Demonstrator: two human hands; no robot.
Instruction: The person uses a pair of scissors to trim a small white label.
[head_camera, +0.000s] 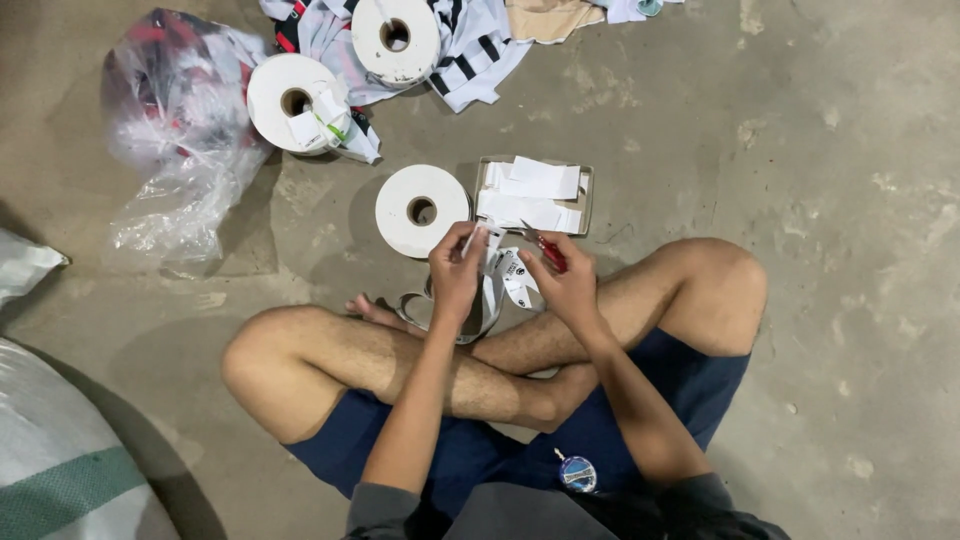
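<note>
Bare concrete floor (800, 130) spreads right of both hands' (455, 268) label strip (495, 262).

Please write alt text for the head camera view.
A person sits cross-legged on a concrete floor, left hand pinching a white label strip, right hand holding red-handled scissors. Three white rolls lie ahead.

I see a bare, mottled grey concrete floor (820, 200). On it lie three white tape rolls with cardboard cores: one near the middle (421, 210), two farther left (294, 103) (396, 38). A shallow brown cardboard tray of cut white labels (533, 194) sits just right of the middle roll. A crumpled clear plastic bag (175, 130) lies far left.
</note>
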